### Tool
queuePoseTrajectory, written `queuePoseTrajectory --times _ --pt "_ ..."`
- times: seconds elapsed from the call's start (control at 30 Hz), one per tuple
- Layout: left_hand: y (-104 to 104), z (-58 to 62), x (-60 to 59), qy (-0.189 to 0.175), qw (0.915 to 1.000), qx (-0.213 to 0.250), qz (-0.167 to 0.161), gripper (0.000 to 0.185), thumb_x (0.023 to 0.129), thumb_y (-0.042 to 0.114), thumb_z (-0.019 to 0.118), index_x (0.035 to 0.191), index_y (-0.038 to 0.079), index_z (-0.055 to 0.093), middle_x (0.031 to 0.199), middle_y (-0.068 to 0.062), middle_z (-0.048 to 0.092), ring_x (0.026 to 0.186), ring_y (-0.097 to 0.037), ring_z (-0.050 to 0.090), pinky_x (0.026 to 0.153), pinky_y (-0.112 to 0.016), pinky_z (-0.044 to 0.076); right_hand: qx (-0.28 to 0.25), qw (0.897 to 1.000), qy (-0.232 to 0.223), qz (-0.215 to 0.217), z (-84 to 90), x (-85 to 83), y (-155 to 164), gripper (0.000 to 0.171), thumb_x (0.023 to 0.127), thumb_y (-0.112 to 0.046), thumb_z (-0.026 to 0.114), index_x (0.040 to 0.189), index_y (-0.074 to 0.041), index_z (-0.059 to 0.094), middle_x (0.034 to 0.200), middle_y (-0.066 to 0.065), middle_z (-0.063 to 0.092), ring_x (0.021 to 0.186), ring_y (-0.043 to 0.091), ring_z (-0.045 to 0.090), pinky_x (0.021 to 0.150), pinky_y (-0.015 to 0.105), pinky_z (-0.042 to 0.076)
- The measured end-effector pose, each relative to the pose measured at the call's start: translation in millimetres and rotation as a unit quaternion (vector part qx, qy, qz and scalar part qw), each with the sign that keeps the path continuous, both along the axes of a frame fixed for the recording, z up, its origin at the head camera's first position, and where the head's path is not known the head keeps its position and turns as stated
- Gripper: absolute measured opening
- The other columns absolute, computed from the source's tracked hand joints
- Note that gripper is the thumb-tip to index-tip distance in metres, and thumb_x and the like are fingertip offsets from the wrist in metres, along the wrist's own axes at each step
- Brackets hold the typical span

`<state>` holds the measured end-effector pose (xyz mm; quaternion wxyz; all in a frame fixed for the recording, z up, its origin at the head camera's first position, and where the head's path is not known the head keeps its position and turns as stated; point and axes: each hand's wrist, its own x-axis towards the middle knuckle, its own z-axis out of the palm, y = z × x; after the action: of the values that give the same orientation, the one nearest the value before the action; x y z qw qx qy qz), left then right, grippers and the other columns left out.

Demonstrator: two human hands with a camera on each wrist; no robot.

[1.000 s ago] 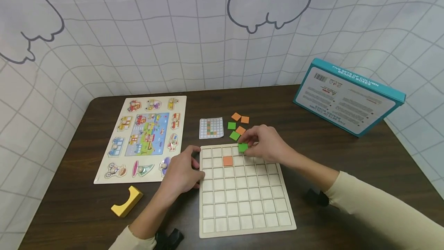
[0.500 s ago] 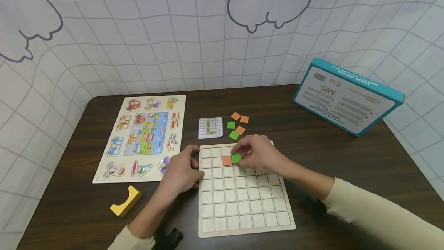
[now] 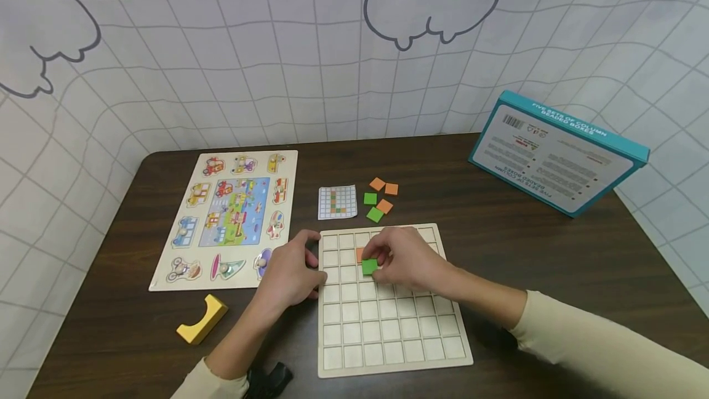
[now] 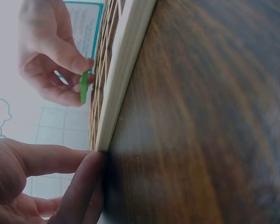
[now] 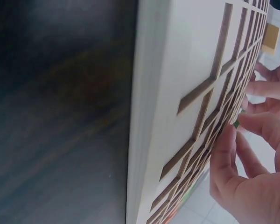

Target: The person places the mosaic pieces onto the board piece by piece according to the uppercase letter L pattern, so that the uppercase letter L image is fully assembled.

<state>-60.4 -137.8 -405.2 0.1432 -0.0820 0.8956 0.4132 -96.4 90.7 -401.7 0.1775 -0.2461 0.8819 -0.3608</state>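
Observation:
A pale wooden grid board (image 3: 388,331) lies on the dark table in the head view. My right hand (image 3: 404,263) pinches a green square tile (image 3: 369,266) just above the board's upper cells, below an orange tile (image 3: 360,253) seated in the grid. The left wrist view shows that green tile (image 4: 84,87) edge-on between the right hand's fingertips. My left hand (image 3: 290,273) rests against the board's left edge (image 4: 116,107), fingers curled on it. In the right wrist view the board (image 5: 186,70) fills the frame beside the right hand's fingers (image 5: 245,154).
Loose orange and green tiles (image 3: 379,199) and a small pattern card (image 3: 337,202) lie behind the board. A vehicle peg puzzle (image 3: 229,217) sits at left, a yellow curved block (image 3: 202,320) in front of it. A teal box (image 3: 556,149) stands at back right.
My right hand has carried the green tile from the board's top edge down and left, past the orange tile, to the row below it. The left hand has stayed put.

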Motion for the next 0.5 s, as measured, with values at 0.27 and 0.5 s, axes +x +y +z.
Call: queuePoseTrajectory --times 0.27,0.5 --pt "0.1 0.2 0.4 0.002 1.0 0.004 -0.002 0.065 0.082 -0.001 0.079 0.142 0.006 0.054 0.092 -0.012 0.059 0.05 -0.018 0.064 0.047 -0.028 0.056 0.016 1.0 0.019 0.007 -1.8 2.7 -3.0 0.021 0.078 -0.002 0.082 0.096 -0.013 0.08 0.082 -0.004 0.07 0.077 0.012 0.061 0.068 0.023 0.051" --pt "0.3 1.0 1.1 0.003 1.0 0.002 -0.002 0.065 0.082 -0.002 0.078 0.142 0.006 0.054 0.092 -0.011 0.059 0.05 -0.018 0.064 0.047 -0.029 0.056 0.017 0.999 0.025 0.015 -2.3 3.4 -4.9 0.021 0.077 -0.002 0.083 0.095 -0.011 0.08 0.084 -0.003 0.071 0.078 0.012 0.062 0.067 0.021 0.051"
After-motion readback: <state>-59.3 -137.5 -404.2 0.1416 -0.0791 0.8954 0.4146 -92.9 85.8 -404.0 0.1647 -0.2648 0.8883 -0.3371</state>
